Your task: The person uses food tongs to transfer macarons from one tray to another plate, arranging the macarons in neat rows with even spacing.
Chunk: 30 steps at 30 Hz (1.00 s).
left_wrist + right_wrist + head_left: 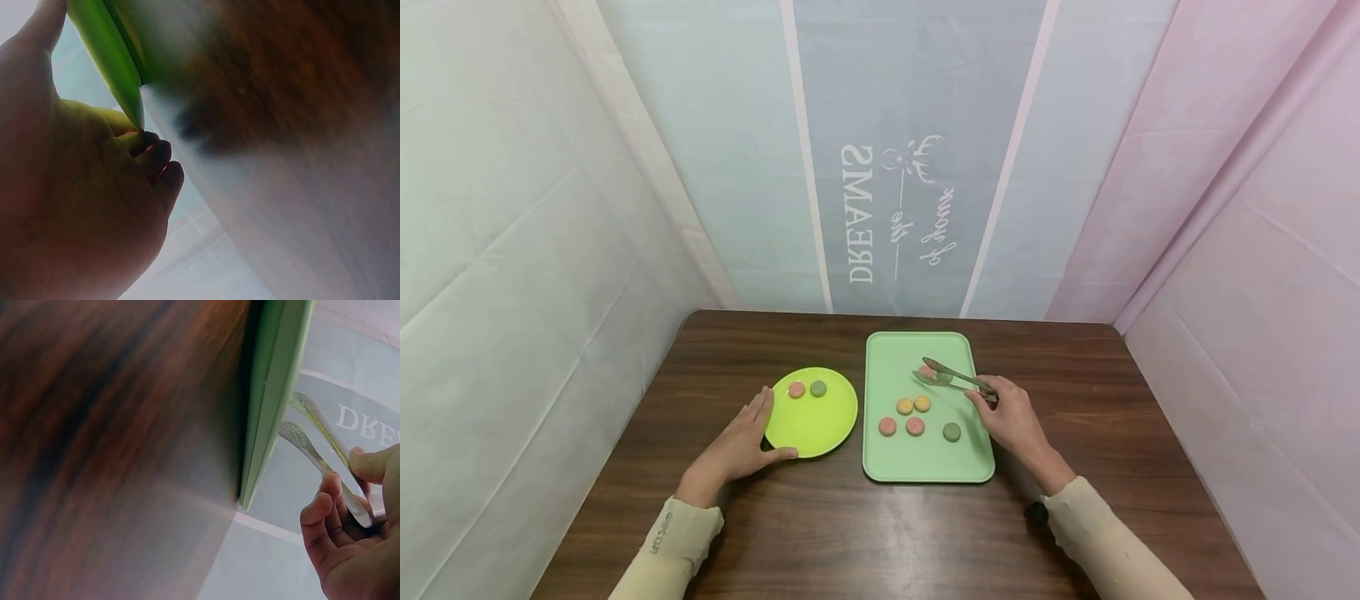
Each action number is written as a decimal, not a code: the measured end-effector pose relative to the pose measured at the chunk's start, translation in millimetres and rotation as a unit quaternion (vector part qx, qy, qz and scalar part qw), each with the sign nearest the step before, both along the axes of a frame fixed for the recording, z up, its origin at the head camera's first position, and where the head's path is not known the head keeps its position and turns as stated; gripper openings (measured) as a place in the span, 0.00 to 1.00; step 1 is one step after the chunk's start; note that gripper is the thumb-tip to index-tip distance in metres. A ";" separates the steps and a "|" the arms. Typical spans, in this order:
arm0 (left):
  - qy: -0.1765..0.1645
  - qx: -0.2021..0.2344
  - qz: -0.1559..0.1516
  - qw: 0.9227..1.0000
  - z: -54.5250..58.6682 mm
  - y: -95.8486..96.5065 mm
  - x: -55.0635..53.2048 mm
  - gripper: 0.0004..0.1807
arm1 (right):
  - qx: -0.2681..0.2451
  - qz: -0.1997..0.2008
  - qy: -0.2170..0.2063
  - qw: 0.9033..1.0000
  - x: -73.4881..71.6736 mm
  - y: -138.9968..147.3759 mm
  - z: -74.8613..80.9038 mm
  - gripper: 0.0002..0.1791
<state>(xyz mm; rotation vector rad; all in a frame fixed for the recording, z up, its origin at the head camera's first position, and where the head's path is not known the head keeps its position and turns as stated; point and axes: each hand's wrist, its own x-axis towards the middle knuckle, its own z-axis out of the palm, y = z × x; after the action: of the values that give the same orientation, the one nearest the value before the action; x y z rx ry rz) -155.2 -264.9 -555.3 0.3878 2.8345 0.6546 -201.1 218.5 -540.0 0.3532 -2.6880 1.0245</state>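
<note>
My left hand (737, 442) rests at the left rim of a yellow-green plate (812, 427), fingers extended along the edge and thumb spread toward the front. On that plate lie a pink macaron (796, 389) and a green macaron (818, 388). My right hand (1017, 419) grips metal tongs (312, 455) by the handle end, their arms apart. The tong tips reach over the back of a light green tray (891, 362), around a pink macaron (926, 372) and a green macaron (944, 378), which they partly cover in the head view.
Nearer on the tray lie two yellow macarons (905, 406), two pink macarons (887, 427) and a green macaron (952, 432). Plate and tray stand side by side on a dark wooden table (820, 533). A printed curtain (760, 167) hangs behind, with pale sheets at both sides.
</note>
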 end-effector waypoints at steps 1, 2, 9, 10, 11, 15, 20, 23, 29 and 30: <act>0.000 0.000 0.000 1.000 -0.3 0.1 -0.1 0.71 | 0.000 0.000 0.000 1.000 0.2 0.0 0.1 0.19; 0.000 0.000 0.000 1.000 -0.6 0.2 -0.1 0.71 | 0.000 0.001 0.000 1.000 0.5 0.0 0.2 0.19; -0.009 -0.001 0.003 1.000 -1.9 0.3 -0.6 0.71 | -0.001 0.000 0.010 1.000 4.9 0.2 1.7 0.17; -0.008 0.001 0.002 1.000 -2.0 0.6 -0.6 0.71 | -0.001 0.001 0.013 1.000 5.4 0.3 1.7 0.17; -0.007 0.001 0.002 1.000 -2.2 0.6 -0.7 0.71 | 0.000 0.001 0.015 1.000 6.0 0.2 1.7 0.17; -0.004 0.002 0.003 1.000 -3.4 0.1 -0.9 0.71 | 0.007 0.003 0.015 1.000 7.9 0.8 0.0 0.17; 0.003 -0.002 -0.001 1.000 -3.5 -0.3 -0.2 0.70 | 0.006 0.004 0.010 1.000 9.9 1.8 -2.3 0.17; 0.005 0.001 -0.002 1.000 -3.2 0.2 0.2 0.70 | 0.004 0.005 0.014 1.000 10.9 2.1 -2.8 0.17; 0.001 0.000 0.002 1.000 -4.2 0.4 0.1 0.70 | 0.003 0.003 0.032 0.999 11.3 2.9 -5.9 0.16; 0.001 -0.001 0.002 1.000 -4.4 0.3 0.0 0.70 | 0.003 0.003 0.034 0.999 11.2 3.1 -6.5 0.16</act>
<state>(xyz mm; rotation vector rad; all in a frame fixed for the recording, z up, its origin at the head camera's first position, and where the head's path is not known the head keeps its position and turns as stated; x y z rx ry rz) -155.1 -264.6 -559.7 0.3817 2.8386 0.6533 -189.9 221.6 -546.5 0.3889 -2.6323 0.9887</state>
